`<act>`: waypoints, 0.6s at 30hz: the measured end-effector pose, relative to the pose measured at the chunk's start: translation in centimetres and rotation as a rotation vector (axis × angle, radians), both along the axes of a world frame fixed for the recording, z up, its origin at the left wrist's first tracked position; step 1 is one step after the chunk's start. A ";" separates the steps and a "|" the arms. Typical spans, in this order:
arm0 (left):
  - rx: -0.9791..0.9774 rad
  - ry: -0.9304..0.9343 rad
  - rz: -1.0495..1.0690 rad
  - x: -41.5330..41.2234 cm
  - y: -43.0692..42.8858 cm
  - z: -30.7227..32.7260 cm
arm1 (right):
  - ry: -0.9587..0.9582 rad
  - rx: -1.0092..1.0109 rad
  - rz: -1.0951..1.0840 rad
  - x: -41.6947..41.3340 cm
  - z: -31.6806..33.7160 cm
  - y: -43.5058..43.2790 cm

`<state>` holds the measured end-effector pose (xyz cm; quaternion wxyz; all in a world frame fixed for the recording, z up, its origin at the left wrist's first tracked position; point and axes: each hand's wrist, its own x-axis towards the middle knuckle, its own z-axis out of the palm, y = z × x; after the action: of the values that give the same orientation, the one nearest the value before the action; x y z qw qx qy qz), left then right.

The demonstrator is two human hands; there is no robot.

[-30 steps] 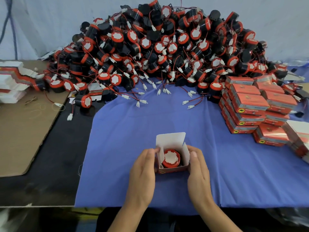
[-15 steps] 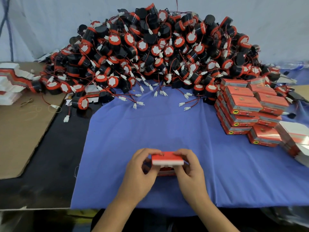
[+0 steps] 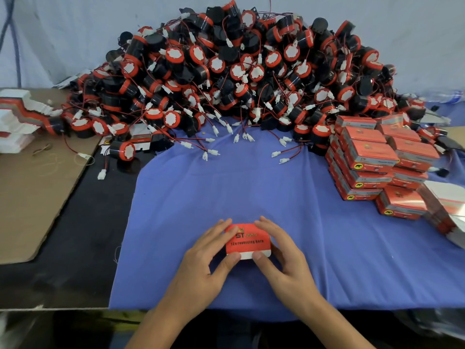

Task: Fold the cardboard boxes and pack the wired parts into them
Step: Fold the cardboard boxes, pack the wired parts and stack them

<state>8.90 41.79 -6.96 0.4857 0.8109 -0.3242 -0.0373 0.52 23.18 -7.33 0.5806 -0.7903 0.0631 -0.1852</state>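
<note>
At the far left, flat blanks point(image 3: 17, 114) are lying stacked on a cardboard sheet point(image 3: 30, 197). The pile of wired parts point(image 3: 239, 71) is spreading across the back of the blue cloth point(image 3: 176, 210). Near the front edge, the left hand point(image 3: 201, 263) is grasping the box point(image 3: 247, 241) from its left side, with fingers curling over the far edge and the thumb pressing the white flap at the near edge. The box is sitting on the cloth between the 2 hands, red lid facing up. The right hand point(image 3: 281, 258) is gripping it likewise from the right, thumb on the same flap.

1 second ago the lid was standing open with 1 part showing inside. 0.5 seconds ago it was coming down, and now it is lying flat over the part. This box is looking all but closed, probably needing only the flap tucked in before joining the packed boxes point(image 3: 372, 159) stacked at the right. Many parts are waiting in the pile.
</note>
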 end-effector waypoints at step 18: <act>-0.087 -0.434 0.176 -1.4 -0.2 -0.7 | -0.119 -0.341 -0.076 -0.3 -0.1 1.0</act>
<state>7.53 41.64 -7.65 0.4405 0.8033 -0.3504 0.1945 0.19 24.15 -7.45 0.4336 -0.8619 0.0262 -0.2616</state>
